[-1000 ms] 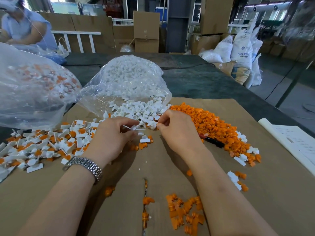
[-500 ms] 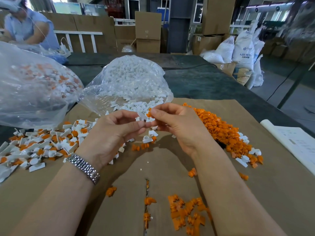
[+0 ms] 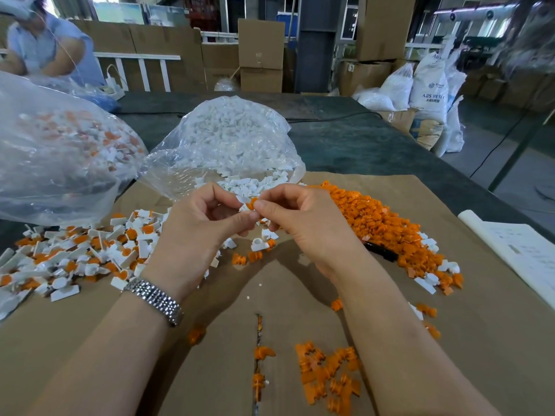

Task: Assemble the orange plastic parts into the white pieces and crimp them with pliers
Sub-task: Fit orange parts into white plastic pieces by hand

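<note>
orange part (image 3: 253, 202), pinched between both grips, white piece (image 3: 244, 207) touching

White sack (image 3: 428, 85) at 2 o'clock: "ABS RESIN" printed, smaller "ABS" line below. Paper sheet (image 3: 522, 253) at 3 o'clock: print illegible.

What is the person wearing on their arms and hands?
Both forearms are bare, with no sleeves or gloves showing. The left hand has a shiny silver metal watch band of small links round its wrist. The right hand wears nothing: no ring, watch or bracelet shows.
</note>
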`<action>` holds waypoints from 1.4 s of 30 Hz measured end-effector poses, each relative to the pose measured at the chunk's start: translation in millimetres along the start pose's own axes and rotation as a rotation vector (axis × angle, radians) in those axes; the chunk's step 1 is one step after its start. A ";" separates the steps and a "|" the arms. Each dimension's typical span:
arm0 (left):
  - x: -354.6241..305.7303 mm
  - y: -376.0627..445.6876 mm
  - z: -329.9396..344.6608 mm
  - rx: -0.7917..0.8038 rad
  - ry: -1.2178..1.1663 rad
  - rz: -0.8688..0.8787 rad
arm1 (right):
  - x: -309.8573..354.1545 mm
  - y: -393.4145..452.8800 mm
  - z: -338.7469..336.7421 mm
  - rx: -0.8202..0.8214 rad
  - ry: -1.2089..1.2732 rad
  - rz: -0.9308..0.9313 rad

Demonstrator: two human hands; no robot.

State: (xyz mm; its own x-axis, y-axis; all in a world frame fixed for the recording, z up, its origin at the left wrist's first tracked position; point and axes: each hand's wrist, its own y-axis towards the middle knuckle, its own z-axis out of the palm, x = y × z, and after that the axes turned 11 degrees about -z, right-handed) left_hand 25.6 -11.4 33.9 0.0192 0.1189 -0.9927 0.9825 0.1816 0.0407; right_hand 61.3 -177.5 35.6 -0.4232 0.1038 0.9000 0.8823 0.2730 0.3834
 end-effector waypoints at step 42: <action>3.8 5.9 -4.2 0.181 -0.603 -0.132 | 8.3 -2.5 4.6 -0.020 -0.269 -0.299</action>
State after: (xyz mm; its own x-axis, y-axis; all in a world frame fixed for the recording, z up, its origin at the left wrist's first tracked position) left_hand 30.6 -5.8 30.9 -0.0547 -0.4729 -0.8794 0.9984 -0.0168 -0.0531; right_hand 54.6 -172.9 41.2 -0.6981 0.2698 0.6632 0.7150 0.3108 0.6262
